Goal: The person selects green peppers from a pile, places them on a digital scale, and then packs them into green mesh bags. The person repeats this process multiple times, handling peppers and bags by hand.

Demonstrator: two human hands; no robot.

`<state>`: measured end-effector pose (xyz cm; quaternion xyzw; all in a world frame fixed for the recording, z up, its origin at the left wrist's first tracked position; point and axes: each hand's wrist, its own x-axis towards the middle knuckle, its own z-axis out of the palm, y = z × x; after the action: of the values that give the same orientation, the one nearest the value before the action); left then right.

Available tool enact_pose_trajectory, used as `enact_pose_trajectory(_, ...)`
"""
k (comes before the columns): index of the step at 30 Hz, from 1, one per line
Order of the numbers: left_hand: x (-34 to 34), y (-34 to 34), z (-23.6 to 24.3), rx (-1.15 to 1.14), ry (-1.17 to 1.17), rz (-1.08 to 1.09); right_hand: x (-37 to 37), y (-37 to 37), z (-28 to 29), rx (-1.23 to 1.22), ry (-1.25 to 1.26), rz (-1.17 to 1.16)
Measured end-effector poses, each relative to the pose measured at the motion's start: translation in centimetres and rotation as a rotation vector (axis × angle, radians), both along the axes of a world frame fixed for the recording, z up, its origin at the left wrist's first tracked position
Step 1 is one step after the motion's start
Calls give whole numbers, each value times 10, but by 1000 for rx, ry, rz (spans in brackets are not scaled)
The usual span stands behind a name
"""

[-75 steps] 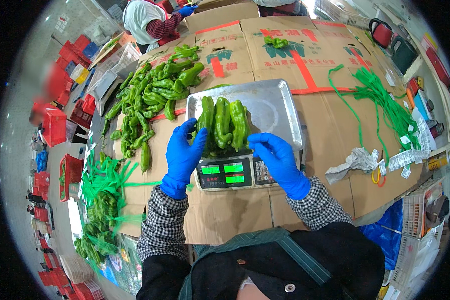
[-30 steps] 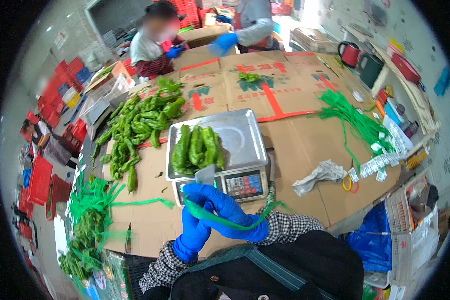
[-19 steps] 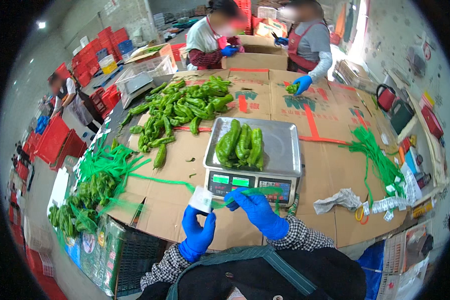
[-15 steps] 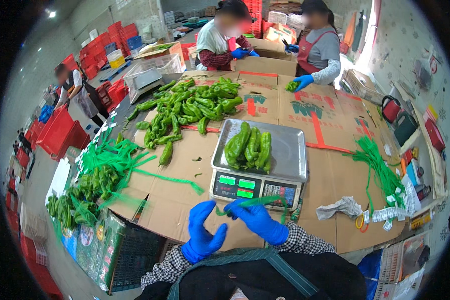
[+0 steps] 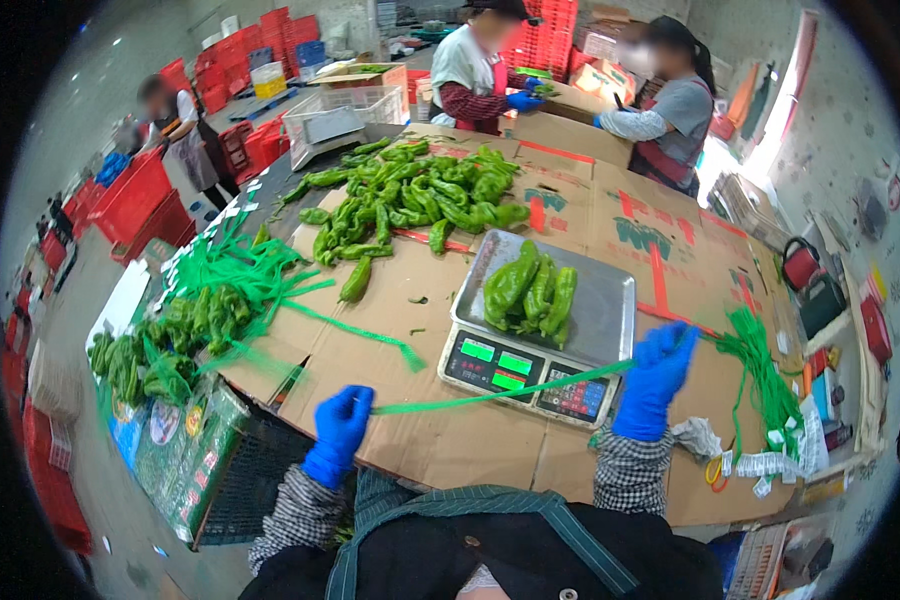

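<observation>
1. Between our two hands we see a green net strip [image 5: 500, 392] pulled out long, running just in front of the scale [image 5: 540, 345] and crossing over its display corner.
2. Our left hand [image 5: 340, 435], in a blue glove, is closed around the strip's left end, low at the near edge of the cardboard [image 5: 440, 440].
3. Our right hand [image 5: 654, 380], also blue-gloved, sits higher and to the right of the scale; it grips the strip's other end, with the fingers curled, though we cannot tell exactly how the end is pinched.
4. The strip rises slightly from left to right and hangs clear of the cardboard along most of its length.
5. On the scale's metal tray [image 5: 605, 310] lie a few green peppers [image 5: 530, 295], bunched toward its left half, apart from both hands.
6. Right of our right hand we see a bundle of green nets [image 5: 755, 360] with white tags [image 5: 785, 455] at its near end, and a crumpled white scrap [image 5: 698, 436] just beside our right sleeve.
7. Farther up the cardboard lies a big pile of peppers [image 5: 410, 200].
8. To our left more nets [image 5: 240, 285] are spread loose, with bagged peppers [image 5: 155, 350] beside them.
9. Across the table two people [image 5: 480, 70] work in blue gloves; a third stands far left by red crates [image 5: 140, 195].
</observation>
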<state>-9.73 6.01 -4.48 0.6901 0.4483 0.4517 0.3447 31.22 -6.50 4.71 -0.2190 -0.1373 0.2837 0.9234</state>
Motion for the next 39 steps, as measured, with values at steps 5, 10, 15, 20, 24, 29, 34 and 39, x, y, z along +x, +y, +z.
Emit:
enact_pose_trajectory(5, -17, 17, 37, 278, 477, 197, -36, 1, 15, -132, -170, -26)
enact_pose_trajectory(10, 51, -19, 63, 336, 92, -59, -127, 35, -11, -296, -664, 224)
enact_pose_trajectory(15, 113, -74, 33, -422, -562, -419, -192, 46, -58, -230, -802, 520)
enact_pose_trajectory(20, 104, -75, 32, -370, -378, -399, -164, 27, -37, -505, -858, 562)
enact_pose_trajectory(24, 103, -74, 29, -258, -360, -374, -161, 35, -35, -280, -1209, 291)
enact_pose_trajectory(29, 112, -72, 31, -491, -521, -449, -190, 36, -48, -282, -542, 547)
enact_pose_trajectory(34, 107, -75, 36, -454, -290, -508, -164, 25, -57, -550, -656, 615)
enact_pose_trajectory(39, 112, -68, 17, -254, -441, -281, -159, 27, -59, -516, -1302, 66)
